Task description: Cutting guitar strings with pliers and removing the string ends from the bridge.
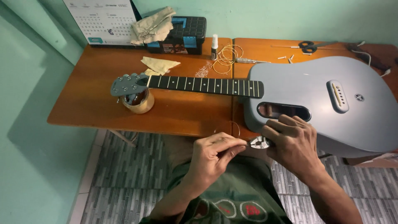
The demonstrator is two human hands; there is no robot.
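Observation:
A grey guitar [331,103] without strings lies flat on the wooden table [95,99], its black neck [205,85] pointing left and its headstock [126,84] resting on a roll of tape [139,103]. In front of the table edge, my right hand [292,141] grips small metal pliers [260,143]. My left hand [215,151] pinches a thin wire string [236,124] right at the pliers' jaws; the string loops up above my fingers.
At the back stand a black and blue toolbox [184,35] with a cloth [152,25] on it, a calendar [103,20], a small spray bottle [214,46], coiled strings [227,56], a yellow cloth [159,65] and scissors [311,45]. Tiled floor lies below.

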